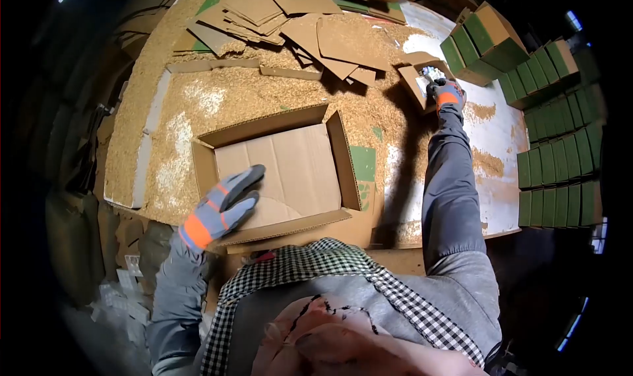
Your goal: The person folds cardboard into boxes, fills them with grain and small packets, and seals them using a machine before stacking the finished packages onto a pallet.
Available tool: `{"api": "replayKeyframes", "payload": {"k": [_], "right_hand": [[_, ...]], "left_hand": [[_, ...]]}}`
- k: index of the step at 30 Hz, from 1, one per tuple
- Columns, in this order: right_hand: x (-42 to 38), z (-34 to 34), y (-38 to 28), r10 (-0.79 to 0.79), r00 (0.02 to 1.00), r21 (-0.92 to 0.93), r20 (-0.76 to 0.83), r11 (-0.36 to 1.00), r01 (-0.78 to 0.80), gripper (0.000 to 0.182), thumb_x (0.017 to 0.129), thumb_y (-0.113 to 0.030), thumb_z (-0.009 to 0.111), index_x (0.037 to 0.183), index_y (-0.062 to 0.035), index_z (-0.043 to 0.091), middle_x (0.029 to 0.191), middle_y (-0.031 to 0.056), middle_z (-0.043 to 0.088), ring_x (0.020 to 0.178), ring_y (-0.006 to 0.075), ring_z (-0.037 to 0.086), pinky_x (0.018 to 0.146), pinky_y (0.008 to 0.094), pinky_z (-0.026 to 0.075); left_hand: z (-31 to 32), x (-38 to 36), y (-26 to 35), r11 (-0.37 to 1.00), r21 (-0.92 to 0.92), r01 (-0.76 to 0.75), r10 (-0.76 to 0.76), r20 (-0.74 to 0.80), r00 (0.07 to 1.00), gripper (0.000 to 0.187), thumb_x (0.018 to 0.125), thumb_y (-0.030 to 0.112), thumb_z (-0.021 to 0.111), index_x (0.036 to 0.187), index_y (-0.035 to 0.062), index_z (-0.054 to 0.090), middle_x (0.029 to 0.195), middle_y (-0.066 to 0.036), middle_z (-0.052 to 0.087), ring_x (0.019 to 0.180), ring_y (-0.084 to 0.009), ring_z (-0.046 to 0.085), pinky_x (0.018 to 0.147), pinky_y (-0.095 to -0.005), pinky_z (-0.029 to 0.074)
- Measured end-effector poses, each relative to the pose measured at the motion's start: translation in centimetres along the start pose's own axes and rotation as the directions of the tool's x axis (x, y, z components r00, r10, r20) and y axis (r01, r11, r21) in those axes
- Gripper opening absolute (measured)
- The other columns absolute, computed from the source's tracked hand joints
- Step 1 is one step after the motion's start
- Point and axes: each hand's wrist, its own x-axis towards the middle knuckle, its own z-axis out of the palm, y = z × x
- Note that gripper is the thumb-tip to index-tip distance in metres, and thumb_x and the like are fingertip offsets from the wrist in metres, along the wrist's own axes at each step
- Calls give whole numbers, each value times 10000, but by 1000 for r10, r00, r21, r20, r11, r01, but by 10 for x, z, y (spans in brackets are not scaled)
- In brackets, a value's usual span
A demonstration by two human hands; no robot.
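Note:
An open cardboard box (283, 168) lies in front of me, its flaps raised and a flat sheet of cardboard covering its bottom. My left hand (223, 208), in a grey and orange glove, is over its left side with fingers apart and nothing in them. At the end of my outstretched right arm, my gloved right hand (448, 92) reaches into a small cardboard box (413, 86). White and bluish small pieces (430, 74) lie in that box by the fingertips. The fingers are curled down, and what they grip is too small to make out.
Sawdust-like shavings (148, 99) cover much of the table. Loose cardboard sheets (330, 40) are piled at the back. Rows of green boxes (557, 155) stand along the right edge. Cardboard strips (290, 73) form a low border behind the large box.

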Motion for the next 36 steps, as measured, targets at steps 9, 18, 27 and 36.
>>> {"api": "replayKeyframes", "payload": {"k": [9, 18, 27, 36], "right_hand": [[-31, -48, -32, -238, 740, 325, -629, 784, 528, 195, 714, -88, 640, 903, -62, 684, 926, 87, 655, 876, 214, 597, 807, 294, 450], [-20, -39, -12, -56, 998, 640, -19, 766, 55, 217, 751, -156, 671, 932, -37, 671, 770, 19, 641, 671, 88, 548, 624, 227, 441], [-235, -122, -140, -585, 713, 727, -386, 283, 626, 453, 800, -173, 582, 1214, -22, 479, 1252, 162, 458, 1176, 225, 401, 971, 321, 307], [-292, -71, 35, -20, 883, 867, 470, -178, -466, 361, 824, -169, 581, 1129, 17, 532, 960, 58, 602, 824, 132, 582, 726, 265, 484]], "left_hand": [[-6, -39, -111, 847, -487, -213, -261, -730, 631, 436, 923, 208, 441, 1294, -11, 375, 1225, -162, 483, 1120, -237, 481, 968, -334, 374], [18, -18, -170, 580, -787, -212, -439, -521, 732, 345, 901, 141, 481, 1216, 2, 478, 1121, -73, 558, 955, -149, 558, 796, -253, 473], [13, -20, -154, 414, -906, -91, -499, -310, 809, 450, 898, 276, 471, 1257, 10, 423, 1156, -82, 528, 973, -177, 547, 821, -298, 465], [137, 102, -84, 308, -912, 272, -327, 167, 930, 701, 855, 543, 435, 1326, 35, 327, 1264, -98, 446, 1096, -203, 466, 909, -329, 402]]}}
